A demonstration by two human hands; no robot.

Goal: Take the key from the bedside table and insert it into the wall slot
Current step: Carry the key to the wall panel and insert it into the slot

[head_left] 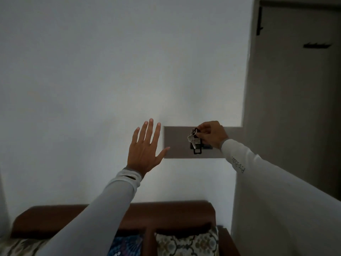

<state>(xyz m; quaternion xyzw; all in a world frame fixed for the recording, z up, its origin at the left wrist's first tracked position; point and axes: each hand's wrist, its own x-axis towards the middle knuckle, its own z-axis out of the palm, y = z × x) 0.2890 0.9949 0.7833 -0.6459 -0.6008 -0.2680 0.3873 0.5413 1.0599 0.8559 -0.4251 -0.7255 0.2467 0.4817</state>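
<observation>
My right hand [212,134] pinches a key set [193,138] by its ring, right in front of the grey wall panel [175,143]. A silver key hangs from the ring, over a black slot unit [197,149] mounted on the panel. A black tag reaches down past the slot's lower edge. Whether the tag sits inside the slot I cannot tell. My left hand [145,148] is raised flat with fingers spread, just left of the panel, its thumb tip at the panel's left edge. It holds nothing.
A dark wooden headboard [129,213] runs along the bottom, with patterned pillows [186,242] below it. A white wall corner [238,182] juts out on the right. Beyond it is a dim door [299,89] with black hooks. The room is dark.
</observation>
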